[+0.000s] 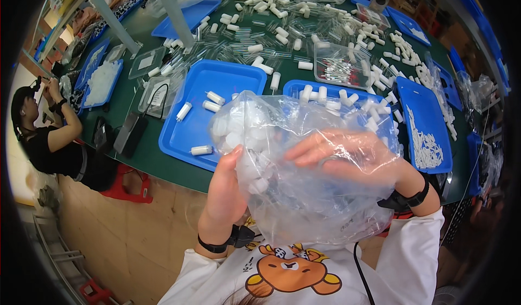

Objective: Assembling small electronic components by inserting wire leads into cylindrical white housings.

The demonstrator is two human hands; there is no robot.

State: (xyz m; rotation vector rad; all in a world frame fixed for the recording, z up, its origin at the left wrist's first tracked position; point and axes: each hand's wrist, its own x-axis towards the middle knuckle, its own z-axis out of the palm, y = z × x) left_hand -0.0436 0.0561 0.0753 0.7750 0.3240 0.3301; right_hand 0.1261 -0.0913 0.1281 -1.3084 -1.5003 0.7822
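A clear plastic bag [320, 204] filled partly with small white translucent caps [241, 123] hangs in front of me at the table's near edge. My left hand [225, 188] supports its left side, thumb against the plastic, the other fingers mostly hidden. Under a layer of the bag's film lies my right hand [347, 155], its fingers stretched toward the caps and slightly bent. Just beyond the bag is a blue tray [184, 128] with several white cylinders [202, 150] in it. A second blue tray [293, 85], partly behind the bag, holds more white cylinders [331, 103].
Glass tubes [260, 33] and white cylinders cover the green table [192, 181]. A clear box [339, 68] holds thin red-and-white parts. At right, a blue tray [404, 90] carries small white pieces. A black device [130, 134] stands left, near a seated person [51, 142].
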